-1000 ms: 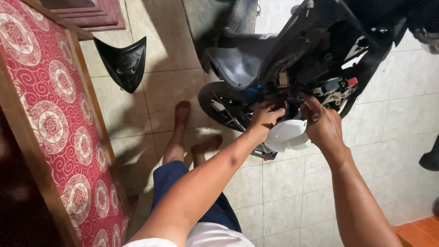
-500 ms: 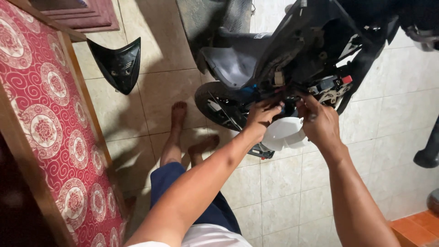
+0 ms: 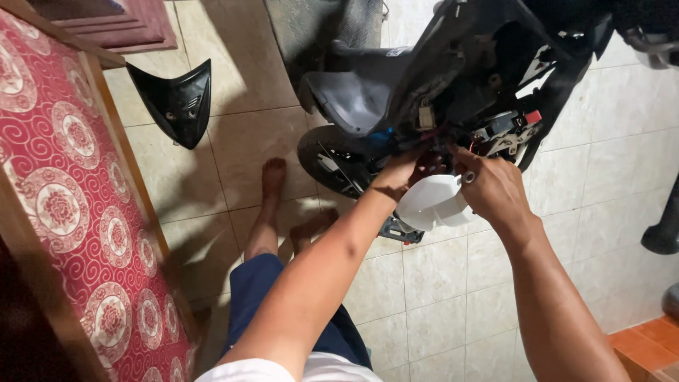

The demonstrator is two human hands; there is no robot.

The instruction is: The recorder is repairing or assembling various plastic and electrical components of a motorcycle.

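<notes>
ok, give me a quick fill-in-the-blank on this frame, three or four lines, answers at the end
1. Both hands, left hand and right hand, work at the wiring of a ____.
2. The loose black panel lies on the ____ floor.
3. The carpet at the person's left is patterned in ____ and cream.
4. The person's feet are ____.

Answers: motorcycle; tiled; red; bare

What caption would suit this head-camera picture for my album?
Both hands, left hand and right hand, work at a motorbike's exposed wiring above a white cover.

The hands' fingertips seem buried in the motorcycle's dark wiring.
</notes>
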